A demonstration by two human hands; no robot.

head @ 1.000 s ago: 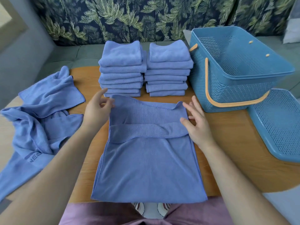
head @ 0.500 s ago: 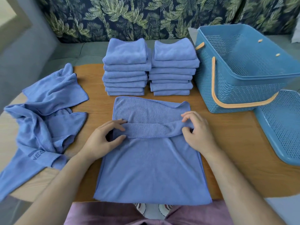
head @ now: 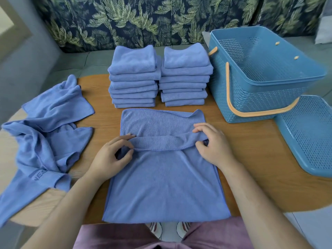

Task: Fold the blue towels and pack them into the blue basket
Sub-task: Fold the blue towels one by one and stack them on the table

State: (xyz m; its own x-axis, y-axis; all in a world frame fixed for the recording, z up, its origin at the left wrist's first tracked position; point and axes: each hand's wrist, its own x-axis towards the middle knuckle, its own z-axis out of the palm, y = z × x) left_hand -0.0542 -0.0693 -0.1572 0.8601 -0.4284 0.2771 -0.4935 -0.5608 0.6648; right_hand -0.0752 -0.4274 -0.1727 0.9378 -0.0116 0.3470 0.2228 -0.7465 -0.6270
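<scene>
Towel (head: 161,186) fold pinched at both ends
Left hand (head: 109,159) and right hand (head: 213,148) curl fingers and thumbs round its soft hemmed band, left of the perforated plastic blue basket (head: 251,97) on the wood-grain table (head: 251,150); folded stacks (head: 133,78) stand just left of the basket, leaf-print cushions (head: 125,20) behind.

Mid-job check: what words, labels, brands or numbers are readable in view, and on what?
Dark printed letters on the crumpled towel at the table's left edge: blurred and cut by folds, too unclear to read.
No text shows on the folded stacks, the blue basket or the towel being folded.
</scene>
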